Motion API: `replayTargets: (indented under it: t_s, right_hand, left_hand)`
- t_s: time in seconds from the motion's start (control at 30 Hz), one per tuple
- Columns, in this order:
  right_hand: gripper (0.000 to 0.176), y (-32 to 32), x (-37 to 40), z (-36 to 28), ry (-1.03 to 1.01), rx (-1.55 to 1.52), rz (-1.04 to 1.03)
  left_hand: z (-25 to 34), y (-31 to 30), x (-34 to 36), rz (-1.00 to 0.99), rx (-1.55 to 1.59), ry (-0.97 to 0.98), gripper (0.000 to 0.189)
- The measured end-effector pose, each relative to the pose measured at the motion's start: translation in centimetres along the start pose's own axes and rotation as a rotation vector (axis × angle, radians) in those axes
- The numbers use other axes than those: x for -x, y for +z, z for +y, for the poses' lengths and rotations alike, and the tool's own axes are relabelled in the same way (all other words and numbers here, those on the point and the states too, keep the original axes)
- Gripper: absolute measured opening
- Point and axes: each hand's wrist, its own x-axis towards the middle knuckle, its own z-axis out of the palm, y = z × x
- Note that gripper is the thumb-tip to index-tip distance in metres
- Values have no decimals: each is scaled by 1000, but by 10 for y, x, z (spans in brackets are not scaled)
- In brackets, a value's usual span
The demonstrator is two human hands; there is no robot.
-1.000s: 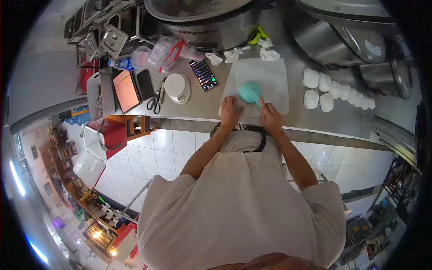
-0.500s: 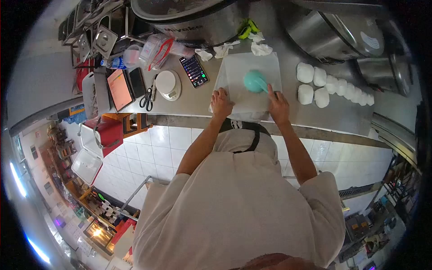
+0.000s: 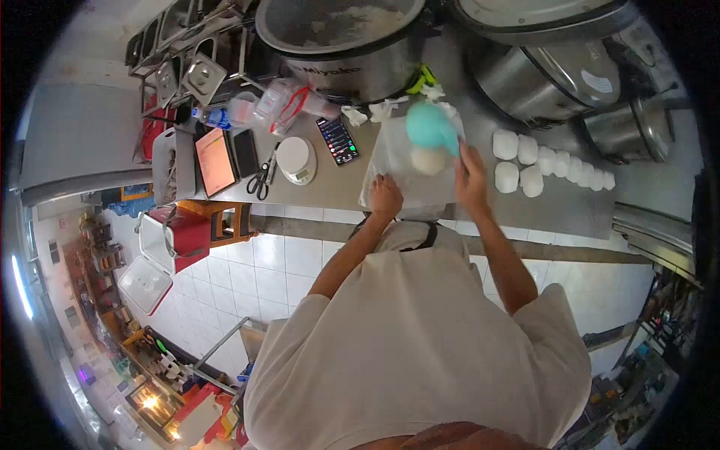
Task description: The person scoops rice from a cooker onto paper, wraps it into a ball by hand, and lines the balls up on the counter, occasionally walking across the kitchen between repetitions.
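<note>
My right hand (image 3: 473, 172) holds a teal scoop (image 3: 433, 126) by its handle, lifted above a clear plastic sheet (image 3: 401, 169) on the steel counter (image 3: 330, 176). Just below the scoop a pale round mound of rice (image 3: 428, 160) rests on the sheet. At the sheet's near left corner lies my left hand (image 3: 385, 197), pressing it flat. A large open rice cooker (image 3: 341, 34) with white rice inside stands behind the sheet.
Several wrapped white rice balls (image 3: 547, 166) line the counter to the right. A phone (image 3: 338, 140), small scale (image 3: 296, 160), scissors (image 3: 262, 176) and tablet (image 3: 216, 161) lie to the left. Steel pots (image 3: 536, 75) stand at the back right. Tiled floor lies below the counter.
The teal scoop has lifted off the sheet and moved back, leaving a round rice mound where it sat. My left hand stayed on the sheet's corner.
</note>
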Motion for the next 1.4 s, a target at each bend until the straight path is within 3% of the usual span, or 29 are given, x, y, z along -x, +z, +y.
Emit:
replayTargets:
  t_s: [0.1,0.2,0.27,0.37,0.47,0.53,0.57,0.6,0.63,0.67,0.7,0.77,0.87,0.97,1.0,1.07,1.13,1.17,1.2,1.27,1.37,1.4]
  right_hand:
    - [49,4,-122,-103,-209,31,87]
    - [43,30,-217,-164,-95,240,-24]
    - [41,61,-262,-156,-82,212,-147]
    - [37,93,-269,-119,-486,383,166]
    - [44,34,-182,-139,-313,97,98]
    - [33,-19,-73,-113,-13,-17,-153]
    - [33,-34,-9,-83,121,-89,-172]
    - [33,-49,77,-26,502,-183,-190]
    - [44,-71,137,-7,806,-7,-182]
    - [57,-81,230,39,897,321,-118]
    - [62,-81,286,35,1191,412,-214]
    - [63,-60,319,-2,1551,-58,-235]
    - [64,-40,257,-71,1717,-1025,18]
    - [66,-79,186,-90,1674,-1241,10]
    - [67,-98,171,-87,1581,-1106,-136]
    - [64,-140,152,-55,1067,-497,-574]
    - [60,-141,87,-68,1139,-544,-406]
    - [58,-117,77,-62,781,-136,-338]
    - [57,-87,69,-54,403,256,-259]
    - [52,-38,44,-48,91,740,-234]
    - [36,0,52,42,-17,806,-367]
    - [32,-1,36,56,-23,697,-358]
  left_hand:
    - [-3,6,3,62,75,33,24]
    - [5,-5,14,79,232,84,19]
    - [21,-22,15,42,394,62,20]
    - [34,-47,18,-56,621,20,32]
    - [31,-61,20,-105,630,199,43]
    - [25,-63,14,-48,490,398,45]
    - [18,-60,12,-58,468,396,42]
    - [9,-52,5,-63,446,396,38]
    - [3,-46,0,-67,424,397,35]
    - [1,-43,4,-69,429,402,30]
    - [0,-42,3,-72,432,416,26]
    - [3,-42,-8,-48,474,398,20]
    - [4,-33,-5,-33,648,189,20]
    - [-5,-8,-17,-95,970,-115,28]
    - [-1,-8,-16,-116,1113,-210,30]
    - [9,-9,-19,-132,1280,-326,31]
    - [11,-11,-19,-118,1318,-378,30]
    - [8,-6,-22,-132,1345,-407,28]
    - [12,-9,-22,-88,1230,-315,27]
    - [28,-26,-15,6,1001,-144,27]
    - [38,-59,-12,-26,515,-78,30]
    - [32,-59,-17,-50,505,-62,31]
